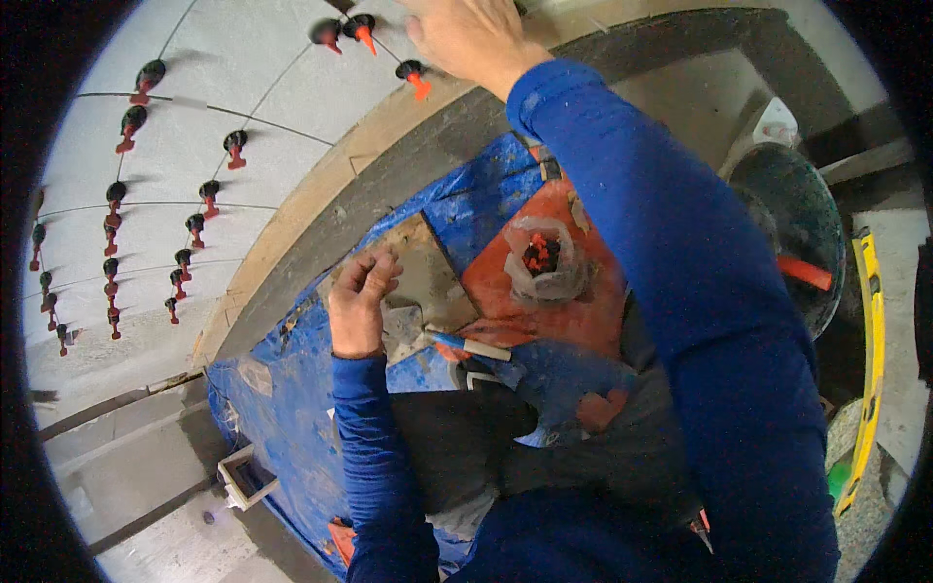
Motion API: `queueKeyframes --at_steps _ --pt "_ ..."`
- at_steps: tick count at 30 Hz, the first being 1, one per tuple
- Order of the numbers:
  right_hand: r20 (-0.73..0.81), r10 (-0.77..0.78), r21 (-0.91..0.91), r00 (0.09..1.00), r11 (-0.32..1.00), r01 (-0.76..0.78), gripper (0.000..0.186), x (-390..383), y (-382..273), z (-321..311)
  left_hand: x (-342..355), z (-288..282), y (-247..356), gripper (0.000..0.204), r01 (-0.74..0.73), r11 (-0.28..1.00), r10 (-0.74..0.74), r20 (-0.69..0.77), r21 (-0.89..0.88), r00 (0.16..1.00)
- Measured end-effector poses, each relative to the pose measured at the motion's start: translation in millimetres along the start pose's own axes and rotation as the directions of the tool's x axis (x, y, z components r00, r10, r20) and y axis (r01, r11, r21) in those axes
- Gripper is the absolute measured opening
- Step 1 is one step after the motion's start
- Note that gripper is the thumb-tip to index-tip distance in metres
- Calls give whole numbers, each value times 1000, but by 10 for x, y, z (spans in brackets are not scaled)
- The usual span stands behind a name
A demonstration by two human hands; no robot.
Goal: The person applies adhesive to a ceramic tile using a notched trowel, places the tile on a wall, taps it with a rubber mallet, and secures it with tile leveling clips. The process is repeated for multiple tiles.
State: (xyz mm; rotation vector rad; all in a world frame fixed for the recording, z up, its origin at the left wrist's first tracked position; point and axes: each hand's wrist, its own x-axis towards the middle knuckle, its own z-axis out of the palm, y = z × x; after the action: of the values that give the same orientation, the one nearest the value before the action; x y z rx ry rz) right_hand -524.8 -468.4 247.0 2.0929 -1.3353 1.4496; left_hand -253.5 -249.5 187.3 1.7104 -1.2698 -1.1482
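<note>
My right hand (471, 44) reaches to the top edge of the view, over light grey tiles (282, 39). Its fingertips are partly cut off, so I cannot tell what it holds. Close by, a black-capped tile levelling clip (413, 78) with an orange-red stem sits in a joint, beside another such clip (361, 31). My left hand (360, 303) hovers above the blue tarp, its fingers curled and the thumb against them. Anything between those fingertips is too small to make out. Several more clips with dark red stems line the joints at the left.
A clear plastic bag (546, 260) of red and black pieces rests on an orange-red sheet (496, 296). Near it lie a stained square tile (428, 257) and a white-and-blue handled tool (471, 345). At right stand a dark bucket (826, 209) and a yellow spirit level (865, 369).
</note>
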Motion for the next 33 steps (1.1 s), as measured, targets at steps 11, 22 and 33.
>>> queueKeyframes --at_steps 11,22,33 --pt "50 -32 -267 998 963 44 24 37 173 -46 -115 -14 63 39 26 999 -27 -36 -25 999" --pt "437 447 -601 780 791 -116 39 -331 1503 -1957 -431 -884 116 38 -153 955 181 -91 254 979" --pt "712 697 -700 -90 692 -180 41 -3250 2028 -2727 -460 -787 -229 34 -81 987 77 28 141 997"
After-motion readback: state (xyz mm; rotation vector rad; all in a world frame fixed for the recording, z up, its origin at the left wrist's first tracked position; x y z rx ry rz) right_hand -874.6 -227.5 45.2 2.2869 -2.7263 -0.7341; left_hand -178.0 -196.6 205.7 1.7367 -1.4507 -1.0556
